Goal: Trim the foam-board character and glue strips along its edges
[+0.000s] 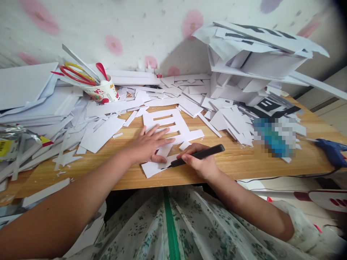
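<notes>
My left hand (149,144) lies flat with its fingers spread, pressing on a white foam board piece with slots cut through it (180,117). My right hand (199,162) is closed around a black pen-shaped craft knife (208,151), held at a slant. Its thin tip touches a white strip (150,169) near the table's front edge, just below my left thumb. A small white offcut (184,145) sits between the slotted board and my right hand.
Many white scraps cover the wooden table (227,162). At the back left stands a paper cup (104,92) holding scissors and tools. A white board model (260,68) rises at the back right. A blue glue gun (329,151) with a cord lies at the right edge.
</notes>
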Available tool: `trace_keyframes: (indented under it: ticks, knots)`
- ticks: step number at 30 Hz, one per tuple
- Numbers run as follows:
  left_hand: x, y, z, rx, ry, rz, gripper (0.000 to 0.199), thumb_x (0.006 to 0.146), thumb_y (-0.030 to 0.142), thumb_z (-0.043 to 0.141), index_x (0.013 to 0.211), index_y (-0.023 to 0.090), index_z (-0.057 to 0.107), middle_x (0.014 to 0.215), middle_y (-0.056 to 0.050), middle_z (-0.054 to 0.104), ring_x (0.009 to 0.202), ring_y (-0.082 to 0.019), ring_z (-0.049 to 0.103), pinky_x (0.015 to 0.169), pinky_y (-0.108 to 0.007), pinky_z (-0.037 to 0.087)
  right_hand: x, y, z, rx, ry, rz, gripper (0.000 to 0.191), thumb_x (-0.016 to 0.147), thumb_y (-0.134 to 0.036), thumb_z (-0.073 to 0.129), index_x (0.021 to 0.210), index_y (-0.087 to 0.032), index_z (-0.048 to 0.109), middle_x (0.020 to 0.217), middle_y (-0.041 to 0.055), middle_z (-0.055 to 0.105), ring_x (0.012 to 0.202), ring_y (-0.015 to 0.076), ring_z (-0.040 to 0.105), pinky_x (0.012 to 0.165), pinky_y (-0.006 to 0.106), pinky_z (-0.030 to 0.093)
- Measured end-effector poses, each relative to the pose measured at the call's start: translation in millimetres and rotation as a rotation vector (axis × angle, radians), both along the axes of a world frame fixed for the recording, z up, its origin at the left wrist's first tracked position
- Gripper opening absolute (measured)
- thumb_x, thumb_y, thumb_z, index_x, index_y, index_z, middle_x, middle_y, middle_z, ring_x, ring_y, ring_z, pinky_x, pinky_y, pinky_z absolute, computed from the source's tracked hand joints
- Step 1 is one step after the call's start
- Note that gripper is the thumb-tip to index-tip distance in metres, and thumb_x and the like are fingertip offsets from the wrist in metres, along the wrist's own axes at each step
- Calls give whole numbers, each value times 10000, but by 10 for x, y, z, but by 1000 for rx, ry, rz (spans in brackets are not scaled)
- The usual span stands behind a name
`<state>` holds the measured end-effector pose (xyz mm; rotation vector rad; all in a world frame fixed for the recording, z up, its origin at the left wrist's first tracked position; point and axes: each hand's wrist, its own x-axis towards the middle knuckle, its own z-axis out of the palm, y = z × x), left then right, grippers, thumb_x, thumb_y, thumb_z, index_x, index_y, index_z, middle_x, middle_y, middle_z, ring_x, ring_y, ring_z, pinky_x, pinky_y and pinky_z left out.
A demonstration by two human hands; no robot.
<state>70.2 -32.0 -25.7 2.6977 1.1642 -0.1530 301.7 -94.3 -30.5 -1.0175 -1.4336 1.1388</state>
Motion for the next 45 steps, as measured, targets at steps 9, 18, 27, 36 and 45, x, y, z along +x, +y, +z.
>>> trace_keyframes:
  ticks: [9,18,27,36,45]
  knots:
    - [8,15,22,-30,25,11,845,730,800,454,1470,462,227,1611,14,50,1447,-408,-29,1063,-684,-6,359,47,35,38,-4,-5,197,715,-372,749,631,-206,682,643,25,708,610,170,643,556,279,478]
    - [3,18,13,-21,26,12,859,720,819,434,1471,466,212,1612,14,44,1449,-398,-39,1062,-682,1,475,38,-11,68,-14,17,164,736,-349,739,674,-203,695,709,40,734,649,174,664,593,286,507]
    - [6,8,10,-34,0,18,847,727,802,456,1469,459,236,1613,15,42,1450,-391,-47,1066,-677,-26,568,41,70,-20,302,-175,126,645,-239,711,566,-214,616,597,12,684,564,169,605,553,297,478]
    - [5,-4,-13,-30,-22,41,738,792,646,543,1447,514,229,1610,71,37,1460,-351,-43,1074,-684,-4,-429,-64,158,-5,400,122,177,704,-269,722,621,-222,573,651,-5,703,600,161,643,604,305,519]
    - [2,12,-37,-51,-15,40,777,773,462,644,1440,516,249,1609,80,8,1460,-347,-65,1075,-687,-38,-666,-62,18,5,313,140,244,719,-369,716,615,-223,552,638,-2,692,611,163,655,641,334,559]
